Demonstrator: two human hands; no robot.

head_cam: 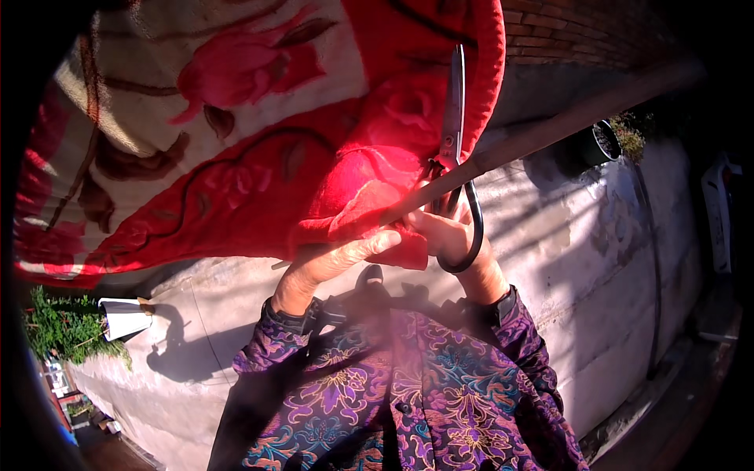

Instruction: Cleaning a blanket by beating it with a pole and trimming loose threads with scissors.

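Note:
A red and cream flowered plush blanket [283, 118] hangs before me, filling the upper left. A long wooden pole [530, 138] runs slantwise across, its lower part behind or within a red fold of cloth. My left hand [341, 256] grips the bunched edge of the blanket around the pole, its thumb on top. My right hand [450, 232] is at the same fold, holding it with the thumb; its fingers are partly hidden behind the pole. Large scissors [452, 126] with black handles hang at my right hand, blades pointing up and away, one handle loop around the hand.
Concrete ground [565, 235] lies below, with shadows across it. A potted plant [607, 141] stands at upper right, near a brick wall [565, 32]. A white planter [126, 318] with green leaves is at the left. A dark hose or cable runs along the right.

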